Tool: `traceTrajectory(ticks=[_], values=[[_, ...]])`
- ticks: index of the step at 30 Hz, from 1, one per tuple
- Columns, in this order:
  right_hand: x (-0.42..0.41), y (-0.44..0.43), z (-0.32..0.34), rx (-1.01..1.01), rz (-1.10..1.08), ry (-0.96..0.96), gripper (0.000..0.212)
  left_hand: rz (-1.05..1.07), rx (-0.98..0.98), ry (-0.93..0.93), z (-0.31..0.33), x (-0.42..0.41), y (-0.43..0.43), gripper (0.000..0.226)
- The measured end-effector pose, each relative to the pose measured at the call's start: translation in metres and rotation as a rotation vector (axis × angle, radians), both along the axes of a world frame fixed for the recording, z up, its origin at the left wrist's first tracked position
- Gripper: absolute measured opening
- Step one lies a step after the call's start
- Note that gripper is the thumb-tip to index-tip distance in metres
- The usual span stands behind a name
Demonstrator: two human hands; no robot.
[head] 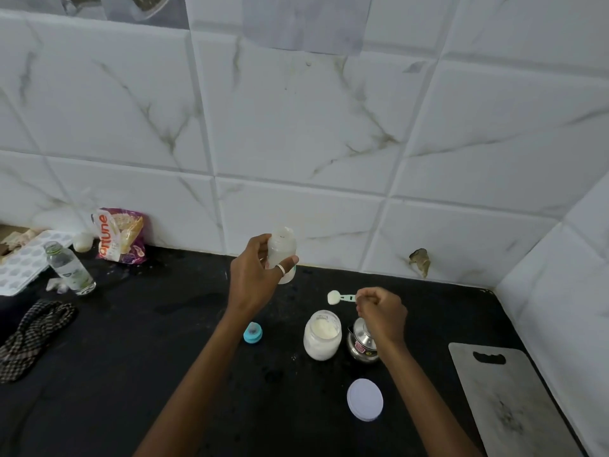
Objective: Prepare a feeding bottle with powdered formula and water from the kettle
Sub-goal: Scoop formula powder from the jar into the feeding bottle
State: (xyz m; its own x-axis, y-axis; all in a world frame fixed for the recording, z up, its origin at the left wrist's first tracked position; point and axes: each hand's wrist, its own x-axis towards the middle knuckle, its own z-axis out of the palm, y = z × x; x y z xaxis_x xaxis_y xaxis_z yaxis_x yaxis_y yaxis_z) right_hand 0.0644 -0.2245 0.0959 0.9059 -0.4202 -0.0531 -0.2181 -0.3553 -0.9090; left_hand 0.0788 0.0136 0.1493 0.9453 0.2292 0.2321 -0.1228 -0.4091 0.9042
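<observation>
- The blue teat cap [252,332] is seen lying on the black bench [164,357], so capping is left for later.
- The feeding bottle [282,252] is gripped by the left hand [252,275], raised and tilted, mouth open; its contents cannot be told.
- The formula jar [322,334] is stood open, its lid [364,399] laid aside.
- 1 filled scoop [337,297] is pinched by the right hand [382,308] near the bottle, not yet tipped in.
- The kettle [361,346] is partly hidden; water is judged not yet poured.
</observation>
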Motion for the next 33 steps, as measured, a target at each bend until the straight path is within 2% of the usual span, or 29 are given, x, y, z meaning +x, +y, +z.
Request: traceTrajectory(ticks=[5,9,13,19,23,27,30,33], values=[[0.007,0.007,-0.037,-0.321,0.169,0.022,0.017,0.004,0.002,0.018,-0.005,-0.005,0.002,0.070],[0.015,0.016,-0.057,-0.509,0.342,0.144,0.022,0.002,-0.007,0.036,-0.011,-0.010,0.002,0.069],[0.020,0.023,-0.067,-0.625,0.464,0.195,0.028,-0.002,-0.022,0.056,-0.018,-0.015,0.001,0.068],[0.025,0.026,-0.075,-0.733,0.515,0.210,0.032,-0.012,-0.019,0.078,-0.026,-0.018,-0.001,0.067],[0.028,0.024,-0.078,-0.782,0.540,0.194,0.029,-0.020,-0.022,0.082,-0.027,-0.019,-0.003,0.066],[0.028,0.017,-0.071,-0.737,0.514,0.069,0.019,-0.033,-0.030,0.080,-0.026,-0.017,-0.007,0.068],[0.025,0.001,-0.060,-0.626,0.412,-0.031,0.022,-0.040,-0.051,0.083,-0.025,-0.015,-0.013,0.069],[0.022,-0.033,-0.059,-0.483,0.292,-0.110,0.015,-0.060,-0.062,0.083,-0.026,-0.014,-0.021,0.070]])
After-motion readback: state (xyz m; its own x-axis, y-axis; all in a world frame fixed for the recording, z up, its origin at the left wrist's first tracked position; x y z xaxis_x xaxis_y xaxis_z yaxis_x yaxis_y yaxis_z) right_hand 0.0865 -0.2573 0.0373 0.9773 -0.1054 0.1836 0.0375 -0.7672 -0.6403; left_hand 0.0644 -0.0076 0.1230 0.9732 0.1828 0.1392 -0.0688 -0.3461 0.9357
